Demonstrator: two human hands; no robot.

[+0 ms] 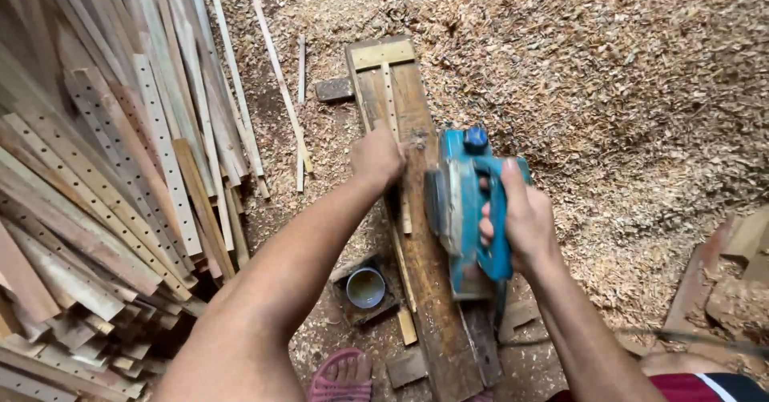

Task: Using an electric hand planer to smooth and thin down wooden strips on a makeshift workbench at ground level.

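Observation:
My right hand (519, 219) grips the handle of a blue electric planer (461, 210), which rests on a long dark wooden plank (431, 290) lying on the ground. My left hand (376, 157) is closed, pressing down on a thin pale wooden strip (390, 98) that runs along the plank's left part, just left of the planer's front. A pale crosspiece (384, 54) is fixed at the plank's far end.
A big pile of wooden slats, some perforated (104, 186), fills the left. Wood shavings (625, 90) cover the ground to the right and beyond. A small round tin (365, 287) sits left of the plank. My sandalled foot (343, 376) is at the bottom. Wood blocks (737, 274) lie at far right.

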